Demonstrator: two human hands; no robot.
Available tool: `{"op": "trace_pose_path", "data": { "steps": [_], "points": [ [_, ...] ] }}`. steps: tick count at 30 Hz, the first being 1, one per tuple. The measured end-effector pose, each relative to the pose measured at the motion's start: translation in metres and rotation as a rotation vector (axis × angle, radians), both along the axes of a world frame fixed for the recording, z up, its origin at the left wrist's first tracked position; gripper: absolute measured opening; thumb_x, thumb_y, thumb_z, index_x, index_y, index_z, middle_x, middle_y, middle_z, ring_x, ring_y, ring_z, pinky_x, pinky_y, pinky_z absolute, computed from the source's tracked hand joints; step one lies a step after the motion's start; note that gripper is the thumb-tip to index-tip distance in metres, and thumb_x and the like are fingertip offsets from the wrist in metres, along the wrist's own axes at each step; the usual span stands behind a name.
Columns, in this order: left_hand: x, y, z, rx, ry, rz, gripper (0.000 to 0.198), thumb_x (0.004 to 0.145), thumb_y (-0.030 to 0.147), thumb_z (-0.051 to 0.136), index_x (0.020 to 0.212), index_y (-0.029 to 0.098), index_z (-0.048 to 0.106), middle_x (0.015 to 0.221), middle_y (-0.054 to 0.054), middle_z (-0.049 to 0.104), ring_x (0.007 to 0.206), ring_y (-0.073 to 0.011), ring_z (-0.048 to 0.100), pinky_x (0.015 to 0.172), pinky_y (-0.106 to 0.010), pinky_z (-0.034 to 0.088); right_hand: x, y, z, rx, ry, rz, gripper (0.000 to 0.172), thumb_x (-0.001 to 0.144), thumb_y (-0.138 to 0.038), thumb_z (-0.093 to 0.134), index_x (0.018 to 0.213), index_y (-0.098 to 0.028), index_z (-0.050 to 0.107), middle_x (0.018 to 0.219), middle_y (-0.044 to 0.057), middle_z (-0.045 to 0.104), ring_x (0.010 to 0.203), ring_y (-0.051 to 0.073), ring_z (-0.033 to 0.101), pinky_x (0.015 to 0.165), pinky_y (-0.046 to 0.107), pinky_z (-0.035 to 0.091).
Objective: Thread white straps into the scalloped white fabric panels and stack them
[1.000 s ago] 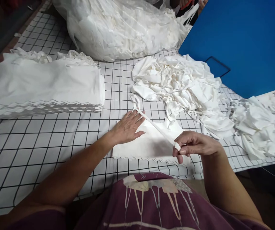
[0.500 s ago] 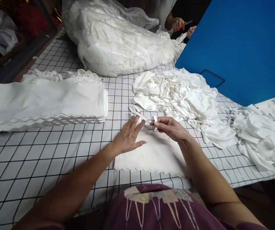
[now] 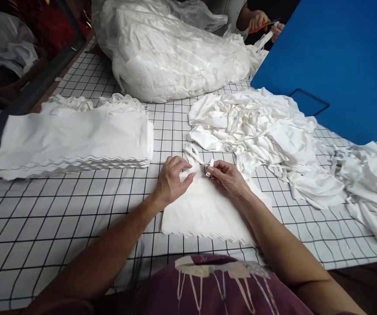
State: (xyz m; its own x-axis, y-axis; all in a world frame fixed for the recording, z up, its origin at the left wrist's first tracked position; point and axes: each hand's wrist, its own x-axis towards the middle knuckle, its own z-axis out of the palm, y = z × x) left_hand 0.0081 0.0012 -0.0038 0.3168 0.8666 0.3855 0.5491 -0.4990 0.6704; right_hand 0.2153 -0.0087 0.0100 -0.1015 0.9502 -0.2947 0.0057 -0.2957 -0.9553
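Pinched between thumb and fingers of the right hand (image 3: pixel 229 176): bundled end of a narrow white fabric strap (image 3: pixel 211 167), over the upper part of a flat white fabric garment with a wavy lower edge (image 3: pixel 208 214). Left hand (image 3: pixel 171 180) at the garment's upper left, thumb and fingertips curved toward each other but apart. Garment flat on a white cloth with black grid lines (image 3: pixel 99 210), directly before the wearer, wavy edge toward the body. Lettering: small dark marks at the strap's bundled end, too small to read; faint marks above the pale hanging shapes printed on a purple shirt (image 3: pixel 214 284), likewise unreadable. Compared with half a second earlier: left fingers then spread flat with strap drawn across them, now curled and free of it, strap loop just beyond the fingertips. One second earlier, strap stretched straight between both hands, with right hand farther out near the garment's lower right; now close beside left hand. Unchanged: neat stack of folded white garments with wavy edges (image 3: pixel 76 138) at left, loose heap of crumpled white garments (image 3: pixel 254 127) beyond and to the right, clear plastic bag full of white fabric (image 3: pixel 171 57) at back, large blue panel (image 3: pixel 339 57) at upper right. Beyond, at a second person's hand (image 3: pixel 258 19), orange-handled scissors (image 3: pixel 258 29).
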Motion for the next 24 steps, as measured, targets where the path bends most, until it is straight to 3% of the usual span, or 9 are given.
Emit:
{"op": "trace_pose_path", "data": {
  "steps": [6, 9, 20, 24],
  "points": [
    [0.009, -0.007, -0.002, -0.091, -0.067, -0.117, 0.013, 0.082, 0.024, 0.073, 0.094, 0.019, 0.071, 0.090, -0.005, 0.064, 0.089, -0.0209, 0.055, 0.082, -0.038, 0.052, -0.009, -0.004, -0.011, 0.107, 0.047, -0.038, 0.034, 0.076, -0.049, 0.077, 0.077, -0.019, 0.060, 0.072, -0.002, 0.058, 0.065, 0.011, 0.048, 0.061, 0.025, 0.036],
    [0.011, -0.007, -0.002, -0.136, -0.108, -0.128, 0.005, 0.085, 0.019, 0.068, 0.089, 0.019, 0.071, 0.087, -0.005, 0.064, 0.088, -0.0199, 0.056, 0.082, -0.037, 0.051, -0.010, -0.005, -0.015, 0.146, 0.008, -0.025, 0.031, 0.077, -0.047, 0.076, 0.077, -0.019, 0.062, 0.073, -0.002, 0.057, 0.067, 0.011, 0.046, 0.062, 0.026, 0.035],
    [0.011, -0.006, 0.000, -0.120, -0.147, -0.133, 0.005, 0.085, 0.016, 0.065, 0.083, 0.017, 0.070, 0.085, -0.004, 0.067, 0.084, -0.0185, 0.056, 0.080, -0.035, 0.048, -0.011, -0.006, -0.018, 0.228, -0.127, 0.018, 0.029, 0.083, -0.046, 0.072, 0.077, -0.020, 0.060, 0.073, -0.001, 0.053, 0.066, 0.012, 0.046, 0.061, 0.026, 0.037],
    [0.010, -0.006, 0.000, -0.086, -0.043, -0.095, 0.006, 0.085, 0.016, 0.063, 0.083, 0.018, 0.068, 0.084, -0.004, 0.066, 0.083, -0.0187, 0.055, 0.080, -0.035, 0.046, -0.006, -0.006, -0.012, 0.545, -0.420, -0.084, 0.021, 0.087, -0.041, 0.068, 0.093, -0.021, 0.065, 0.095, 0.005, 0.059, 0.071, 0.013, 0.051, 0.058, 0.027, 0.042]
  ]
}}
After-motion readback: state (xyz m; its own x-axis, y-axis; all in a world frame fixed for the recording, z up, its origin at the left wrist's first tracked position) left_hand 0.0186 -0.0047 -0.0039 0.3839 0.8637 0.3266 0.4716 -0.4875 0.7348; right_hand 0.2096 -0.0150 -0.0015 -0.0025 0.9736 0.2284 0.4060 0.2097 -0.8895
